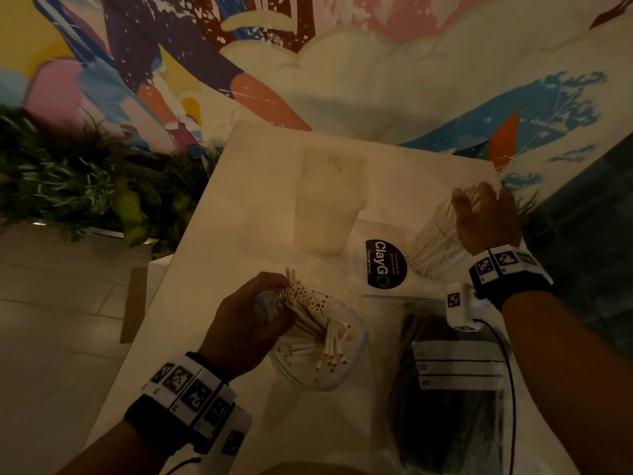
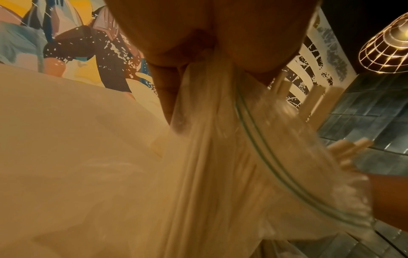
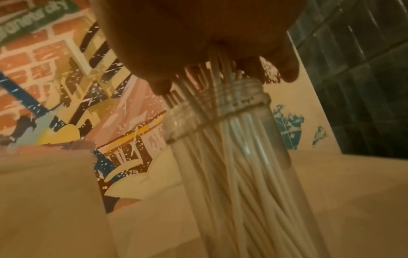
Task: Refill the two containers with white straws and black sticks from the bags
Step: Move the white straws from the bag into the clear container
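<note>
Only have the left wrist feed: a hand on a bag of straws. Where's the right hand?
Observer: Head view: right hand sits on top of the straws standing in a jar, at the table's far right.
Operator: Gripping them?
Observer: Right wrist view: its fingertips curl round the straw tops just above the jar mouth.
Operator: Black sticks started?
Observer: Seemingly not. The sticks bag lies flat on the near side by the right forearm, and no sticks show in the frosted container behind.
</note>
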The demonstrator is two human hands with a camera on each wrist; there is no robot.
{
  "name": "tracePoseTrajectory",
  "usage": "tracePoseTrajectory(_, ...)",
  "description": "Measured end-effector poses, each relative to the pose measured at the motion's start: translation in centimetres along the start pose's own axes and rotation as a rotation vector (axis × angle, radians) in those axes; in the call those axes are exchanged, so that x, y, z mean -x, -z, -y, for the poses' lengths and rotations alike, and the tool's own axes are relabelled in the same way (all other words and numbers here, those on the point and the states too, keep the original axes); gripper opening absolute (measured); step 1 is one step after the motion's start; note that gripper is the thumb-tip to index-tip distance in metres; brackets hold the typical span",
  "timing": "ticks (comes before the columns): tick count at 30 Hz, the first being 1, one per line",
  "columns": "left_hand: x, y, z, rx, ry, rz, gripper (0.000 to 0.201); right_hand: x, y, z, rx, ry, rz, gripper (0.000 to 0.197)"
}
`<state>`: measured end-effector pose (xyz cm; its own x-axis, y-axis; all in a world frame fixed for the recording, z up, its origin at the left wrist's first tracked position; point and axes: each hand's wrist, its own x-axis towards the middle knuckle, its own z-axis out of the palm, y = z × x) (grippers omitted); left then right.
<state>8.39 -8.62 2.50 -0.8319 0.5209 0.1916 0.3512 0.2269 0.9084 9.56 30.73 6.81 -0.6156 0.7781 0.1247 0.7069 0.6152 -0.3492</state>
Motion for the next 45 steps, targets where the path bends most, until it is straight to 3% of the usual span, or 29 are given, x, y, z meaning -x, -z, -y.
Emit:
tracePoseTrajectory(3,0.0,0.0,0.0,-0.039,0.0,-0.001,0.03,0.3,0.7,0.3,-0.042,-0.033,-0.048,0.088)
tracePoseTrajectory(6,-0.1,0.0,-0.2,-0.103,0.008,-0.008,0.03,2.6,2.3,1.5,-0.272,0.141,-0.285,0.094)
tracePoseTrajectory(7,-0.1,0.0,-0.2,-0.111,0.019,-0.013,0.031,4.1,2.9,2.4,-0.343,0.195,-0.275,0.09)
tracePoseTrajectory(9,-0.1,-0.1,-0.3,-0.096,0.049,-0.018,0.033,8.0,3.3,3.8,-0.397,0.301,-0.035,0.084)
tracePoseTrajectory(13,-0.2,-0.4,-0.3,-0.108,0.066,-0.034,0.035,16.6,3.1,4.6,-0.431,0.569,0.587,0.11)
tracePoseTrajectory(16,-0.4,-0.5,-0.6,-0.124,0.057,-0.034,0.035,20.4,1.4,4.5,-0.35,0.692,0.768,0.13)
tracePoseTrajectory(21,-0.7,-0.9,-0.9,-0.203,0.052,-0.025,0.033,22.7,-1.0,6.1,-0.41,0.667,0.695,0.136)
tracePoseTrajectory(23,-0.6,-1.0,-1.1,-0.227,0.056,-0.023,0.042,23.2,-2.0,6.7,-0.515,0.628,0.632,0.133)
tracePoseTrajectory(30,-0.3,-0.5,-1.1,-0.17,0.082,0.062,0.059,23.8,-3.5,7.0,-0.593,0.637,0.557,0.099)
tracePoseTrajectory(34,-0.6,-0.1,-1.5,-0.075,0.053,0.126,0.064,23.8,-4.1,6.2,-0.631,0.641,0.424,0.074)
tracePoseTrajectory(39,-0.3,0.1,-1.3,0.1,0.006,0.186,0.078,23.4,-3.9,6.0,-0.659,0.651,0.393,0.06)
tracePoseTrajectory(42,-0.5,-0.1,-1.8,-0.08,-0.103,0.203,0.086,23.4,-3.9,6.0,-0.692,0.62,0.435,0.058)
tracePoseTrajectory(45,-0.8,-0.6,-1.8,-0.25,-0.128,0.161,0.074,23.3,-4.0,6.0,-0.773,0.55,0.461,0.049)
